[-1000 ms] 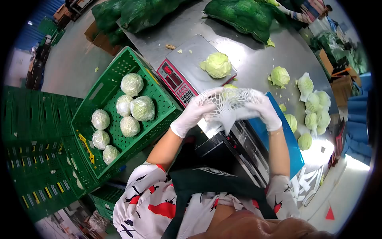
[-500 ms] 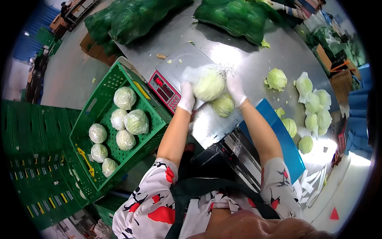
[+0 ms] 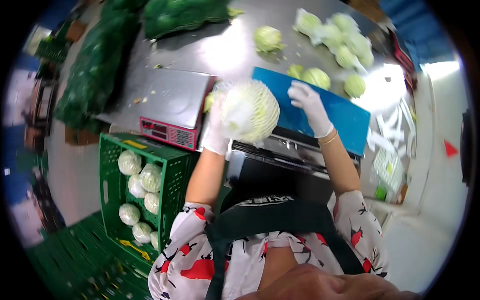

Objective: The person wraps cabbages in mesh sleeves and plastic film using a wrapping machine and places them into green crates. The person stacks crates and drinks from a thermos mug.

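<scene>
A cabbage in a white foam net (image 3: 252, 111) is in my gloved left hand (image 3: 216, 125), whose fingers wrap round its left side. My gloved right hand (image 3: 306, 100) is off the cabbage, over the blue panel (image 3: 345, 117), fingers apart and a little curled, with nothing in it. Part of another pale green cabbage (image 3: 209, 101) shows behind my left hand. The scale (image 3: 175, 95) with a red display panel is just left of the held cabbage, its plate bearing only small leaf scraps.
Wrapped cabbages lie in the green crate (image 3: 131, 146) at the left. Green net sacks (image 3: 185, 15) are at the back left. A loose cabbage (image 3: 268, 39), netted cabbages (image 3: 345, 37) and more cabbages stand farther back. White foam strips (image 3: 392, 125) are at the right.
The view has turned to the right. The foam net now covers the cabbage. My right hand has left it and moved right, while my left hand still holds it. The scale plate no longer bears a cabbage.
</scene>
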The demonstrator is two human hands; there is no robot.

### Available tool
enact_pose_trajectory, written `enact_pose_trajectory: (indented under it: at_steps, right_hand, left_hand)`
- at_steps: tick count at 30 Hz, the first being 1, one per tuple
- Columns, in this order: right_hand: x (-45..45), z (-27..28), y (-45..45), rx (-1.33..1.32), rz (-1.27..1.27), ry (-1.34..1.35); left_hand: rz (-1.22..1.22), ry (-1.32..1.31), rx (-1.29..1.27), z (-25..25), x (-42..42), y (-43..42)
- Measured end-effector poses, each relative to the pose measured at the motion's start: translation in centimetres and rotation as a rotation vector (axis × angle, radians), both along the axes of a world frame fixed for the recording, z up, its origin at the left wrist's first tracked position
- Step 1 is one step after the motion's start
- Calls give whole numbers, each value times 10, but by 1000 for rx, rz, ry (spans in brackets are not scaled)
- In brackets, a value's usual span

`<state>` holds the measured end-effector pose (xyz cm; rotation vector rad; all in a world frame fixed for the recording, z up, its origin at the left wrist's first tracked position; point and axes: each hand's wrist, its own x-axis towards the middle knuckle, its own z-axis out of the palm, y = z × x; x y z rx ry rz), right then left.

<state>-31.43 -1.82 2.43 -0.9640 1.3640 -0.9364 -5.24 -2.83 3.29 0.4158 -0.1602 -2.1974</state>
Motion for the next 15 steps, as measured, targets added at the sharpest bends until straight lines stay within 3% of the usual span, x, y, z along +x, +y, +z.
enact_pose_trajectory:
  at_steps: [1,3,5,6,10,13,15]
  right_hand:
    - [-11,24,11,-64,-102,-56]
    - [-28,47,32,-58,-90,-343]
    - [-36,34,49,-278,-95,5]
    - [-38,20,62,-255,-144,196]
    - [-55,-24,110,-274,-418,121]
    - [-59,-32,127,-251,-477,117]
    - [-71,-41,130,-297,-458,200]
  left_hand:
    - [-48,-83,-87,6,-15,-9]
    - [64,-584,-517,-4,-70,-34]
    - [89,-903,-1089,-9,-122,-45]
    - [-41,-808,-963,-16,-147,-43]
    - [-601,-443,-448,-43,-205,-53]
    - [-395,-260,-449,-41,-193,-49]
    - [78,-756,-679,-37,-158,-36]
